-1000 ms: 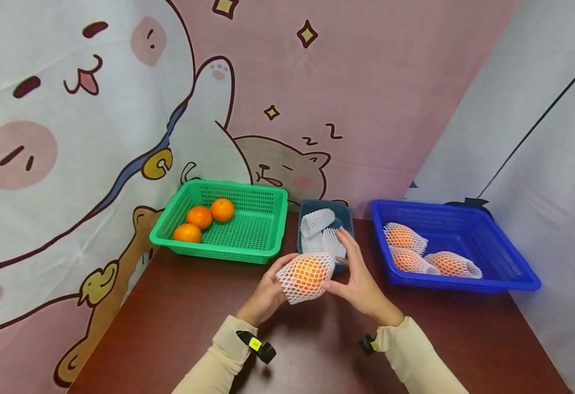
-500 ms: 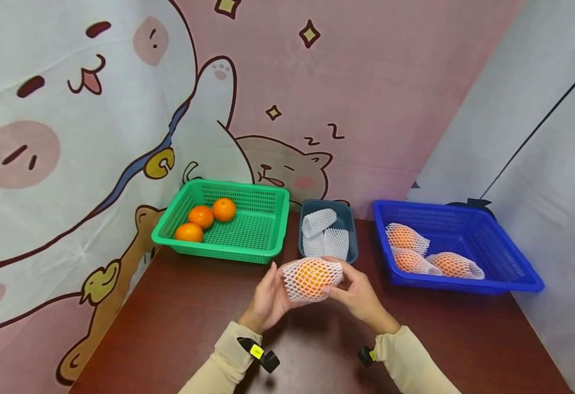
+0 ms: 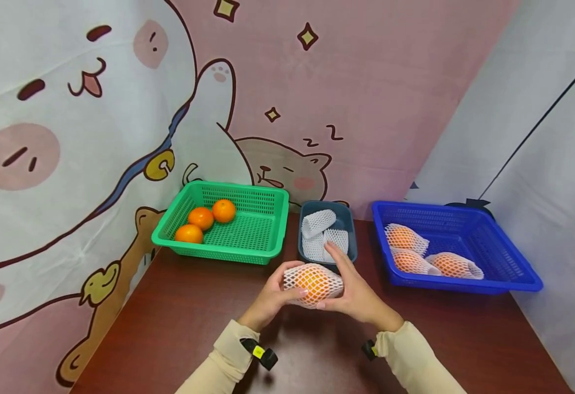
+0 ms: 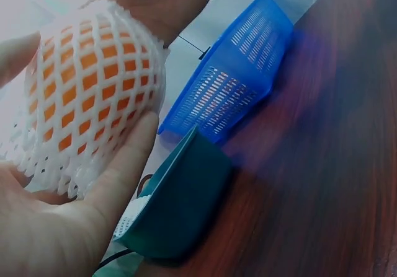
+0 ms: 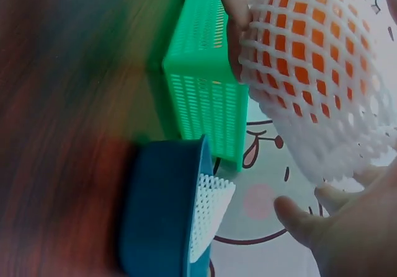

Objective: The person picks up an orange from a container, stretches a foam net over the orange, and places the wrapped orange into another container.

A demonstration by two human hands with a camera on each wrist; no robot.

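Note:
An orange in a white foam net sleeve (image 3: 312, 280) is held up over the table, in front of the small dark teal basket. My left hand (image 3: 269, 298) grips its left end, thumb across the front; in the left wrist view a finger (image 4: 127, 171) lies along the net. My right hand (image 3: 358, 298) is spread around the right end, its thumb tip at the front and index finger pointing up. From the right wrist, the loose end of the foam net (image 5: 338, 156) shows close to the right hand's extended fingers (image 5: 301, 221).
A green basket (image 3: 235, 254) with several bare oranges (image 3: 201, 218) stands at the back left. The teal basket (image 3: 351, 230) contains several foam sleeves (image 3: 319, 222). At right, a blue basket (image 3: 465, 283) holds 3 net-wrapped oranges (image 3: 408, 261). A printed cloth (image 3: 391, 98) hangs behind.
The wrapped orange has shifted slightly right and down. My left thumb has come over its front. The right hand closed on its right end half a second ago and now has its fingers spread again.

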